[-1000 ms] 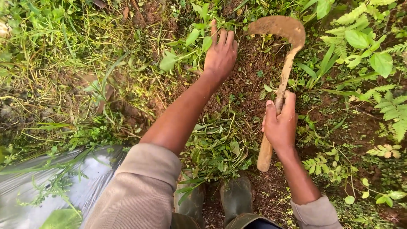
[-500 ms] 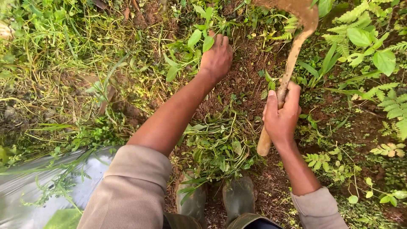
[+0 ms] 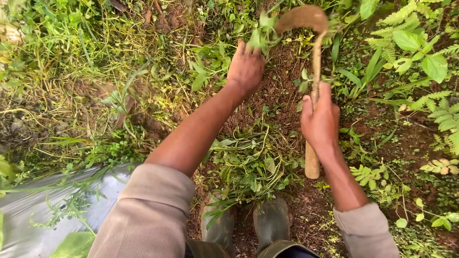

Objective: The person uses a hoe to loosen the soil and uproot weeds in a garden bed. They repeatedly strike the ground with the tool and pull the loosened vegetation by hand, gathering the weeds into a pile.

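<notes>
Beside bare soil, right hand grips sickle (upright).

Pulled weeds lie before the boots — plastic sheet left, ferns right.

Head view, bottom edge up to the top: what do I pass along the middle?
Boots → pile of pulled weeds → right hand on the wooden handle → left hand on the soil → hoe blade.

A single head-worn camera looks steeply down from close above at both forearms, boots and weedy soil; no second view overlaps.
</notes>
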